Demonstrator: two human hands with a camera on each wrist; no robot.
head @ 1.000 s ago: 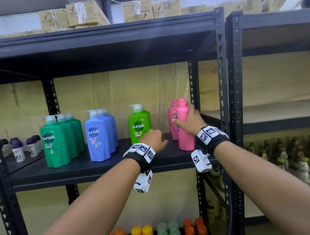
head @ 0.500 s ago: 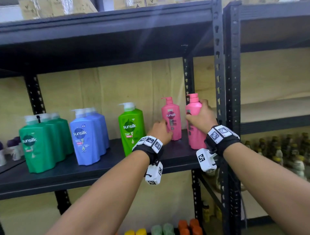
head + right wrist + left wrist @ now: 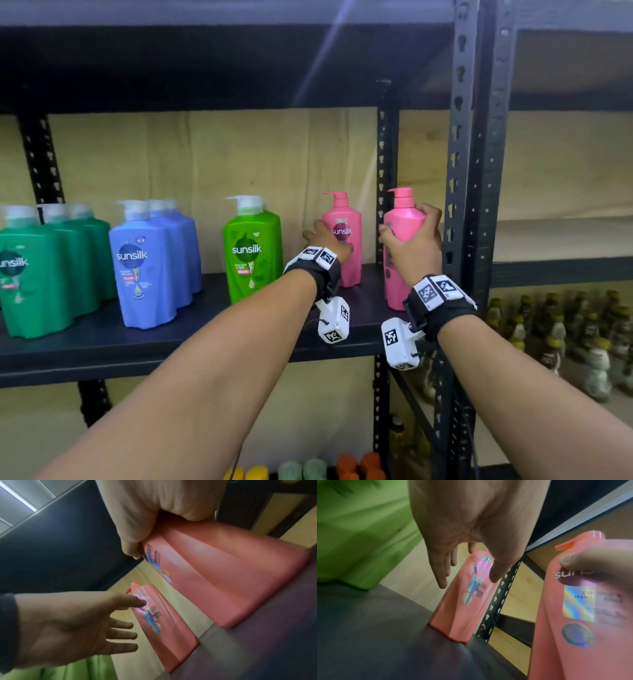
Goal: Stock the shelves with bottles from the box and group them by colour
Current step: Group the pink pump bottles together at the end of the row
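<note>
Two upright pink bottles (image 3: 342, 236) on shelf (image 3: 171, 342)

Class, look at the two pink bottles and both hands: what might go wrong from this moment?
1. The right hand grips the front pink bottle near the shelf's front edge; it may topple off.
2. The open left hand reaches beside the rear pink bottle and might knock it over.
</note>
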